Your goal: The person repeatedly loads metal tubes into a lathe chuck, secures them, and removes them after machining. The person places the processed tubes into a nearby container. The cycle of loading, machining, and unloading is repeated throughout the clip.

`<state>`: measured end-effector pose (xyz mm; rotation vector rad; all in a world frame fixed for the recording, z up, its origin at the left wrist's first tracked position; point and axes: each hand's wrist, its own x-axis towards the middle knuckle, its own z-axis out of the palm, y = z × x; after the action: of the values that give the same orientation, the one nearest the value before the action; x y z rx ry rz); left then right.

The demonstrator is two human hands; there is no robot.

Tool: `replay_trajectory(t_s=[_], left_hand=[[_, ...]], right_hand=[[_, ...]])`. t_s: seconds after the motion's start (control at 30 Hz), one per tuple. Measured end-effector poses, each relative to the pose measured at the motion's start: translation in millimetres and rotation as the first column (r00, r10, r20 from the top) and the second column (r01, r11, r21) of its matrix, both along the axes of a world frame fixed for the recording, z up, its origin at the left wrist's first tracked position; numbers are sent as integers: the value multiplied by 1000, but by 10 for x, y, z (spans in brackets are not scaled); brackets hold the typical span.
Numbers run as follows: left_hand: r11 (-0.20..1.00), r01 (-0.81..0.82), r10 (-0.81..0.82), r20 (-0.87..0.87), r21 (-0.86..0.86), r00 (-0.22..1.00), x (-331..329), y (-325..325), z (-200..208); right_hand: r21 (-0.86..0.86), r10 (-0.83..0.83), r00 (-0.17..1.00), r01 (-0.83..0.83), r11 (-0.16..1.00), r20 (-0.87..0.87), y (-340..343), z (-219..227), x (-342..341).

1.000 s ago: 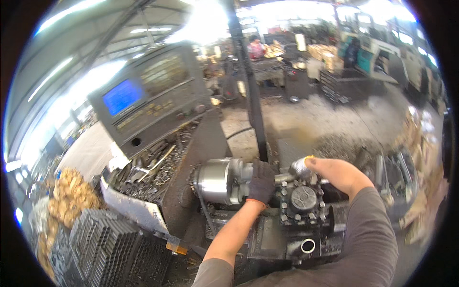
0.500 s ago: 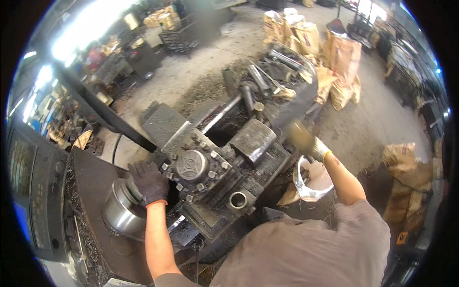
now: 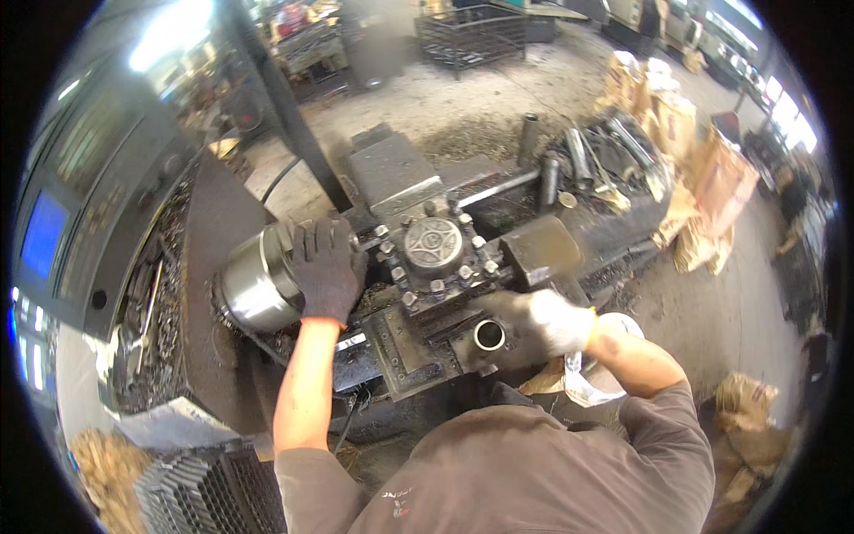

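Observation:
My left hand (image 3: 329,271), in a dark glove, lies over the right end of a shiny metal cylinder (image 3: 258,283) on the lathe. Its fingers point away from me, stretched out and slightly apart; what lies under the palm is hidden. Beside it stands a square tool post (image 3: 433,245) with a round cap and several bolts. My right hand (image 3: 556,322), in a whitish glove, is over the near right side of the machine. Motion smears its fingers and a dark patch by them, so I cannot tell what it holds. An upright open tube (image 3: 489,335) is just left of it.
A blocky metal piece (image 3: 538,251) sits right of the tool post. Loose tools and bars (image 3: 596,151) lie farther back. Paper sacks (image 3: 716,182) stand at the right. A chip-filled tray (image 3: 151,311) and a control panel (image 3: 84,191) are at the left.
The view has turned, shifting the machine rightward. My right hand has swung left, from beside the machine to over its near side by the tube. My left hand stays by the cylinder.

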<state>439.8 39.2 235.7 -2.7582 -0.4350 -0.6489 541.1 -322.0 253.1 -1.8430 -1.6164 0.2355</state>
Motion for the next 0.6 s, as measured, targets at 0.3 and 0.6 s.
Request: replay_trajectory(t_s=[0.3,0.6], left_hand=[[515,-157,382,61,-843,922,-2015,-802,-1419],[697,-619,622,-124,-362,773,-3499,-858,-2773]], right_hand=[[138,285,917,-256,957,-278,767,666,303],[-356,33,860,175,918,509,2387,492,1698]])
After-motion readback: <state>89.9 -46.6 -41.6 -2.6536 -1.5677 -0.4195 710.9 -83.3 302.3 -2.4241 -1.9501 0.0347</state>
